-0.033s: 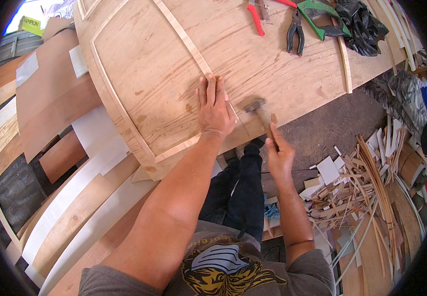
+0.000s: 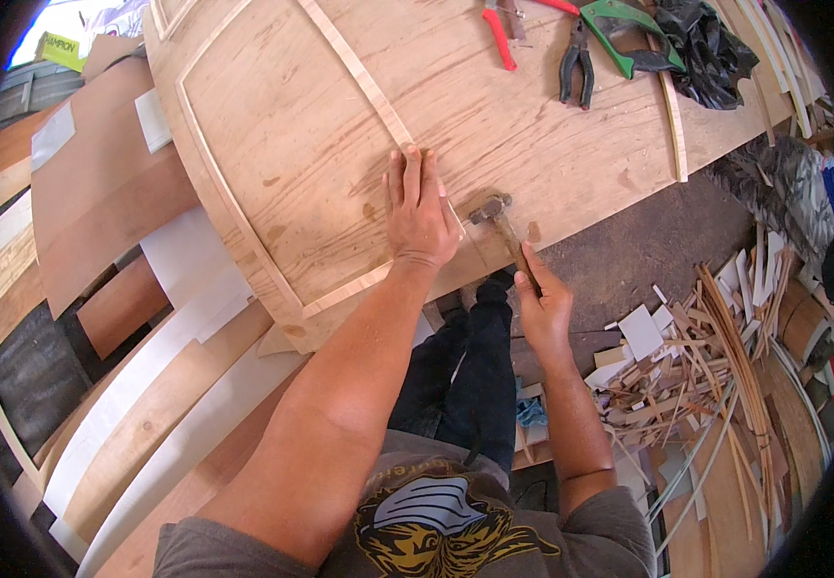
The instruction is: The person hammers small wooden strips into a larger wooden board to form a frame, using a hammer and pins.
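My left hand (image 2: 419,207) lies flat on the corner of a pale wooden strip frame (image 2: 370,85), fingers stretched forward along the strip and pressing it to the plywood sheet (image 2: 494,125). In my right hand (image 2: 544,303), just beyond the sheet's near edge, the wooden handle of a hammer (image 2: 490,208) is gripped. The hammer's head is over the plywood, close beside the frame's corner at my left hand. Part of the strip is hidden under my left palm.
Toward the far right on the plywood lie pliers (image 2: 577,72), a red-handled tool (image 2: 500,39), a green-handled saw (image 2: 629,39), a black plastic bag (image 2: 711,58) and a loose wood strip (image 2: 673,125). Wood offcuts (image 2: 667,371) heap on the floor at right; boards (image 2: 99,183) lie at left.
The hammer's head has shifted slightly left and nearer to the frame's corner, and it is less blurred. My left hand has stayed in place.
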Demonstrator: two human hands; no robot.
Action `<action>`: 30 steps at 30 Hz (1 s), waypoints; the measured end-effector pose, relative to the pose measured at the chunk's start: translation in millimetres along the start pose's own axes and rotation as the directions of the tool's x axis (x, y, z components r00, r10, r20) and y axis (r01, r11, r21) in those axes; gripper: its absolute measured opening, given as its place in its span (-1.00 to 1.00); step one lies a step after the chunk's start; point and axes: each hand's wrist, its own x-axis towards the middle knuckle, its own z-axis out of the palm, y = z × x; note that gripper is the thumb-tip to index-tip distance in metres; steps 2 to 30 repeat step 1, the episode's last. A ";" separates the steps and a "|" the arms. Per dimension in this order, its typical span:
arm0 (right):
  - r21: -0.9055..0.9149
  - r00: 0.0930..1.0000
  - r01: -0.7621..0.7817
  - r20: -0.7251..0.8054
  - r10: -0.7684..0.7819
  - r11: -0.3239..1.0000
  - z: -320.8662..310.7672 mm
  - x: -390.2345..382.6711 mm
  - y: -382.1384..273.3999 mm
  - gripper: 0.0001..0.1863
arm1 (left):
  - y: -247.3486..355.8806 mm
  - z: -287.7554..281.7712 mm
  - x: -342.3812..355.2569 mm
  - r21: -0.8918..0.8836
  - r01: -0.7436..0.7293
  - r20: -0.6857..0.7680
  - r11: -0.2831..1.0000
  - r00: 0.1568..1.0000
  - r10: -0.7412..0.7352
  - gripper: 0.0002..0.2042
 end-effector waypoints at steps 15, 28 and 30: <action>-0.003 0.998 -0.012 0.057 0.012 1.000 -1.2 0.0 -0.9 -0.53 | 0.0 -0.4 0.0 -0.010 0.005 0.002 1.000 1.000 -0.005 -0.45; -0.003 0.998 -0.012 0.057 0.012 1.000 -1.2 0.0 -0.9 -0.53 | 0.0 -0.4 0.0 -0.010 0.005 0.002 1.000 1.000 -0.005 -0.45; -0.003 0.998 -0.012 0.057 0.012 1.000 -1.2 0.0 -0.9 -0.53 | 0.0 -0.4 0.0 -0.010 0.005 0.002 1.000 1.000 -0.005 -0.45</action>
